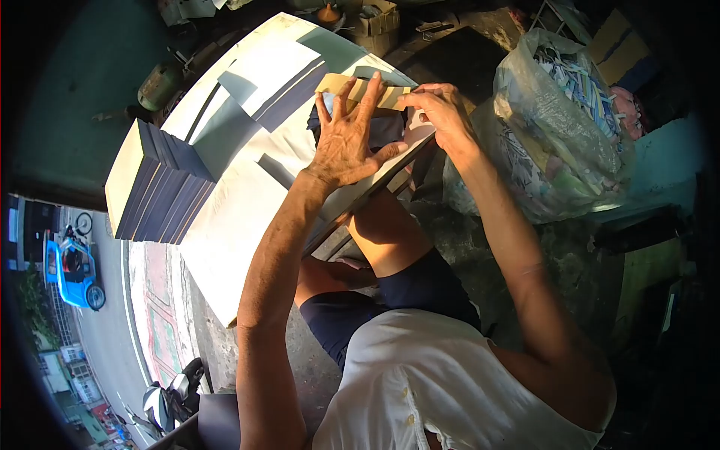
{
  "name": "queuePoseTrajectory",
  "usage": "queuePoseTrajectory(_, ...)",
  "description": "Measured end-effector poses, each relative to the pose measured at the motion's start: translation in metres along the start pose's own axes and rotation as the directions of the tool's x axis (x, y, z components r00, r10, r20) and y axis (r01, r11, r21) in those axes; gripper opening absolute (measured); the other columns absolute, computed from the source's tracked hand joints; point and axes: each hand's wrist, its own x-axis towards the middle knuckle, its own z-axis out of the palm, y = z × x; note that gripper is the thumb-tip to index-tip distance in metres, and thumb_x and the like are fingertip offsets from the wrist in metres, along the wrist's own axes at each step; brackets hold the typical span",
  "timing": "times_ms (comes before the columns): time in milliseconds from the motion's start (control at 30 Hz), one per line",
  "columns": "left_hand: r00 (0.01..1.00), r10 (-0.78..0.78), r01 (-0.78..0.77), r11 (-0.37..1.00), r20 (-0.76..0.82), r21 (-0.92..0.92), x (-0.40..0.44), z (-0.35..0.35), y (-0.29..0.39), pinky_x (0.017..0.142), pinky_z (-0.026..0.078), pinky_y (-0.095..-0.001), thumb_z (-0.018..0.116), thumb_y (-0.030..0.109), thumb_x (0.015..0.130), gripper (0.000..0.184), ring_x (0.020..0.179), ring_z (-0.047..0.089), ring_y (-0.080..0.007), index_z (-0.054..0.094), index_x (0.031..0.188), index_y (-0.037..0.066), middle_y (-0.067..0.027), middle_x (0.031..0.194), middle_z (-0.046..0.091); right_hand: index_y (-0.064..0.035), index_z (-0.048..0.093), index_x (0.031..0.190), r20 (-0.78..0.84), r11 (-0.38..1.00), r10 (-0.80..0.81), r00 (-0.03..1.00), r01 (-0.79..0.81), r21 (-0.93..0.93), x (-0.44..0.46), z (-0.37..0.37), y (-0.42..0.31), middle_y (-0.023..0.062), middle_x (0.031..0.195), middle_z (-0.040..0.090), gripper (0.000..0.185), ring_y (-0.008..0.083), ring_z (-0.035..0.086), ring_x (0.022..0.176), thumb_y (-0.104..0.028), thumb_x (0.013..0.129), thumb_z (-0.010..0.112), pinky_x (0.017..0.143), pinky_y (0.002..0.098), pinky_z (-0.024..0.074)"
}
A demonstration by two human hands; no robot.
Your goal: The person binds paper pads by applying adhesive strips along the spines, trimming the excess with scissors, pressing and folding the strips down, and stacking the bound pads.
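Note:
My left hand (pixel 349 142) lies with its fingers spread over a tan strip (pixel 391 97), near the table's edge. My right hand (pixel 444 116) has its thumb and fingers pinched at the right end of that strip. Beneath my left hand is a dark piece (pixel 312 126), mostly covered, and I cannot make out its kind. A tall stack of dark-blue-edged books or pads (pixel 161 187) stands on the table's left side. A second such stack (pixel 292 94) lies beyond my left hand.
The white tabletop (pixel 232 255) slants across the view, its near edge above my knees. To the right sits a clear plastic bag (pixel 555 142) full of paper strips. A cardboard box (pixel 377 22) is at the back. Beyond the left side, a blue three-wheeled vehicle (pixel 71 270) is on the road.

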Motion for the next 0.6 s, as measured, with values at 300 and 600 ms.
queuePoseTrajectory(300,0.997,-0.039,0.044,0.996,-0.061,0.081,0.0,0.0,-0.032,0.118,-0.002,-0.0775,0.06,0.083,0.083,0.119,0.154,0.023,-0.0363,0.011,0.167,0.014,-0.0083,0.155,0.052,0.001,0.071,0.08,0.092,0.99,-0.138,0.986,0.135,0.035,-0.007,-0.034,0.0,0.0052,0.103,0.067,0.017,0.0108,0.061,0.081,-0.01,0.073,0.082,0.065,0.0271,0.045)
queuePoseTrajectory(600,0.994,0.029,-0.022,0.997,-0.104,0.068,-0.006,-0.004,-0.031,0.117,-0.004,-0.0782,0.061,0.079,0.086,0.114,0.156,0.018,-0.0361,0.014,0.167,0.015,-0.0064,0.157,0.051,-0.0009,0.073,0.079,0.138,0.987,-0.148,0.979,0.156,-0.047,-0.026,-0.061,-0.016,0.0016,0.101,0.066,0.012,0.0068,0.055,0.076,-0.01,0.082,0.078,0.066,0.0241,0.0421)
